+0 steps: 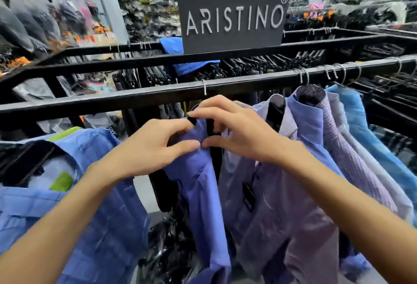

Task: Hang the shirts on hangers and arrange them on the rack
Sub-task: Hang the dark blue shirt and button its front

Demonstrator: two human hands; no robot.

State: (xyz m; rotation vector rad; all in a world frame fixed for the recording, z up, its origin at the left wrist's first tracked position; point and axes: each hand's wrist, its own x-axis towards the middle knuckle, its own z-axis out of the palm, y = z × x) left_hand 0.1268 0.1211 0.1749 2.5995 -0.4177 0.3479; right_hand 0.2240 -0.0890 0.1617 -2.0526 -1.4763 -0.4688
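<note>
A blue-violet shirt (203, 193) hangs on a black hanger (162, 191) whose metal hook (204, 87) sits over the black rack rail (90, 101). My left hand (149, 148) pinches the shirt's collar from the left. My right hand (234, 130) grips the collar's right side, thumb nearly touching the left thumb. To the right hang several shirts on hangers: lilac (270, 204), blue (309, 121), striped purple (352, 159) and light blue (370, 130).
A folded light-blue shirt (67, 204) with green packaging lies at lower left. A dark brand sign (232, 17) stands on the rack's top. Behind the rail hang dark trousers (248, 67). Black plastic wrap (167, 250) lies below the shirts.
</note>
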